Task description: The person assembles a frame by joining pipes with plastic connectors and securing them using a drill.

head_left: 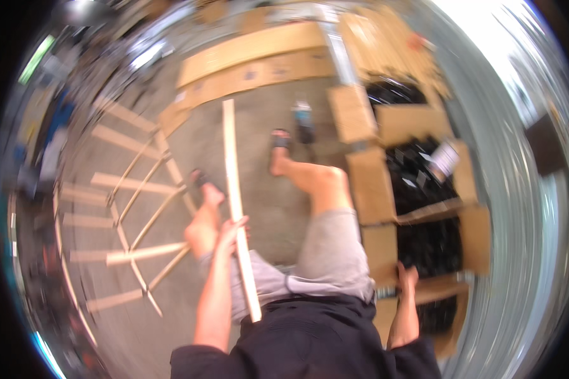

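Observation:
My left hand is closed around a long pale wooden slat. The slat stretches from near my waist out past my left foot. Off to the right, my right hand is at the inner edge of an open cardboard box filled with black pieces. Its thumb and fingers look apart, with nothing visible between them, though motion blurs them. What kind of pieces the black ones are, I cannot make out.
Left of me on the floor lies a framework of joined wooden slats. More open boxes of black pieces line the right side, one with a white roll-like object. A bottle stands beyond my feet; a long cardboard box lies farther off.

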Demonstrator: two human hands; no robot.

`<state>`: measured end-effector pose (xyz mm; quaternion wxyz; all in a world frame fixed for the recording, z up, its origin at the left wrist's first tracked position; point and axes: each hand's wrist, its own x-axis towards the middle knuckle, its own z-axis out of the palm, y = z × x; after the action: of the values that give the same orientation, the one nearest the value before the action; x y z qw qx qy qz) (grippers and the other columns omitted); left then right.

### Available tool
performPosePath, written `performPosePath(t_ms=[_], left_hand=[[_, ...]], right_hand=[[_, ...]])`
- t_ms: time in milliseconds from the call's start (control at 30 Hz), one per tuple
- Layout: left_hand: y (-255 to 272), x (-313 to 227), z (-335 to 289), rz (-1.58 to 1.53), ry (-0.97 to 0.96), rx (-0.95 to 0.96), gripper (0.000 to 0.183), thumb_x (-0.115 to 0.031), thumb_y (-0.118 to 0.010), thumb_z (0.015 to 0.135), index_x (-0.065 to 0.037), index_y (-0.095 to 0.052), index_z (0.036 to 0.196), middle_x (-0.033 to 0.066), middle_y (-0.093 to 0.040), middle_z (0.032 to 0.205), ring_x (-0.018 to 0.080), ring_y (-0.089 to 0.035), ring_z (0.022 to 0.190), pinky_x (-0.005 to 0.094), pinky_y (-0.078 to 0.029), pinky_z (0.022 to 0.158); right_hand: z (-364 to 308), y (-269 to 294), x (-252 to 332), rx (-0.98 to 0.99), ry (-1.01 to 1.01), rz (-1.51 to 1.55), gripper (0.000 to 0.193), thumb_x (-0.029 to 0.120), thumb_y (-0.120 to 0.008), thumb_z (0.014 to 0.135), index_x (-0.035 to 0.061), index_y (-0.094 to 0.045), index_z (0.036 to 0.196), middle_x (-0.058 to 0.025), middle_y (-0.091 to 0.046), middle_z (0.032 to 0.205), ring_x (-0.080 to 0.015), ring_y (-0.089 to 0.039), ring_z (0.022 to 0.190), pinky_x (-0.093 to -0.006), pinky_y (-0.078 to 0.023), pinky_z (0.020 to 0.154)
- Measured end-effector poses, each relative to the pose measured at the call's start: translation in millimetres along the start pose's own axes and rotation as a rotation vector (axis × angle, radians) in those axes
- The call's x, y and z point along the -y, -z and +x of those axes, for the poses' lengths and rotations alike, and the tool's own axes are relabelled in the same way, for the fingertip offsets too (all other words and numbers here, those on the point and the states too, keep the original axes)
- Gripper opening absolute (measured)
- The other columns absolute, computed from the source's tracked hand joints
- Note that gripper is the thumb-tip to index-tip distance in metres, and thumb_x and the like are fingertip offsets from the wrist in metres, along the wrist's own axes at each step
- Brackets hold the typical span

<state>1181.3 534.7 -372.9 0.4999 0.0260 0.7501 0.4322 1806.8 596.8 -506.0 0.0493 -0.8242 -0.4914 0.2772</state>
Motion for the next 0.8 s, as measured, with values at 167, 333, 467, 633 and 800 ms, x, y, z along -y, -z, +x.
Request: performPosePath(t_ms=[167, 333, 467, 633, 800], left_hand=[[10, 29, -9, -0.18, -0.038, -0.001, 0.042, -0.04, -0.076, 0.088, -0.005, -0.058, 0.1, 0.008, -0.063, 0.073, 0.0164, -0.061, 0.052, 0.0303, -0.051, 0.043], [-8, 31, -6, -0.127, -0.036, 0.002, 0.048, -0.044, -0.069, 0.092, -0.003, -0.055, 0.113, 0.0088, -0.063, 0.082, 0.0153, -0.06, 0.057, 0.0315, -0.051, 0.047], [-8, 32, -10, -0.151, -0.002, -0.034, 0.045, -0.041, -0.068, 0.094, -0.003, -0.055, 0.114, 0.0085, -0.062, 0.081, 0.0152, -0.059, 0.056, 0.0306, -0.051, 0.047], [-3, 46, 0, -0.213, -0.024, -0.05, 0.042, -0.038, -0.07, 0.093, -0.003, -0.057, 0.112, 0.0083, -0.063, 0.08, 0.0153, -0.06, 0.056, 0.0316, -0.052, 0.045], [0, 41, -17, -0.206, 0.022, 0.008, 0.04, -0.034, -0.071, 0.093, 0.0, -0.057, 0.109, 0.0098, -0.063, 0.078, 0.0181, -0.063, 0.056, 0.0337, -0.055, 0.046]], right_hand=[[11, -11, 7, -0.003, 0.007, -0.021, 0.055, 0.039, -0.079, 0.077, -0.0102, -0.069, 0.1, -0.0255, -0.073, 0.097, -0.0378, -0.071, 0.09, -0.0464, -0.054, 0.079], [4, 7, 35, 0.141, -0.198, 0.114, 0.044, 0.028, -0.083, 0.07, -0.0112, -0.07, 0.087, -0.0193, -0.07, 0.074, -0.0314, -0.069, 0.059, -0.0439, -0.058, 0.052], [7, 0, 31, 0.114, -0.202, 0.24, 0.03, 0.021, -0.08, 0.073, -0.007, -0.068, 0.076, -0.0153, -0.068, 0.07, -0.0298, -0.066, 0.056, -0.0431, -0.054, 0.046], [17, -10, 18, 0.032, -0.159, 0.445, 0.026, 0.016, -0.08, 0.075, -0.0073, -0.069, 0.081, -0.0146, -0.066, 0.071, -0.0268, -0.059, 0.049, -0.0398, -0.045, 0.037], [19, 22, 4, -0.037, 0.011, 0.317, 0.034, 0.015, -0.078, 0.078, -0.0148, -0.065, 0.09, -0.0187, -0.067, 0.072, -0.0261, -0.061, 0.049, -0.0387, -0.049, 0.041]])
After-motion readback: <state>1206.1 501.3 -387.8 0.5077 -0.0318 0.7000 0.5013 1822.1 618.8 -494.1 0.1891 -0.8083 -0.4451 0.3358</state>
